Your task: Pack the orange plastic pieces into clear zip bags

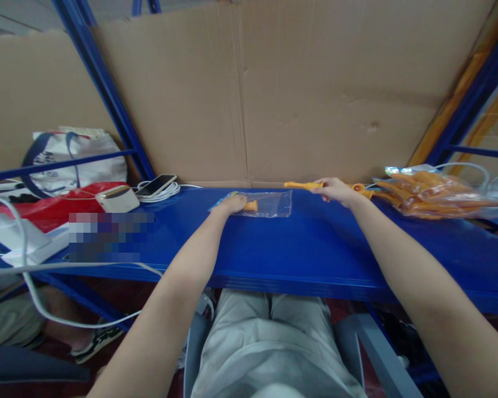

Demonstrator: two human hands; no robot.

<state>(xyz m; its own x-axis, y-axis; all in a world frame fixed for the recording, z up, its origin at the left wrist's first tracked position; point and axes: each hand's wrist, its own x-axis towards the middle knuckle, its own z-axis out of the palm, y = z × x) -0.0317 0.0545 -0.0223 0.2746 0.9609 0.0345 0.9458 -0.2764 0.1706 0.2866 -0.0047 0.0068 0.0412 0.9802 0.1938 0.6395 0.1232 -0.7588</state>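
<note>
On the blue shelf top, a clear plastic bag (pixel 274 204) lies flat with a coloured end at its left. My left hand (pixel 234 204) is closed over that left end. A short orange plastic piece (pixel 251 206) sticks out by its fingers; whether it is inside the bag or on top, I cannot tell. Off to the right, my right hand (pixel 334 189) grips a long, thin orange plastic part (pixel 302 186), which points left above the shelf near its back edge. Just beyond that hand are more orange plastic parts (pixel 362 190), partly hidden by the wrist.
A big clear bag of orange parts (pixel 431 192) sits at the right. Along the left are a phone (pixel 160 186) on a coiled white cable (pixel 166 194), a red cloth or bag (pixel 66 204) and a tote bag (pixel 83 160). A cardboard wall (pixel 299 99) closes the back.
</note>
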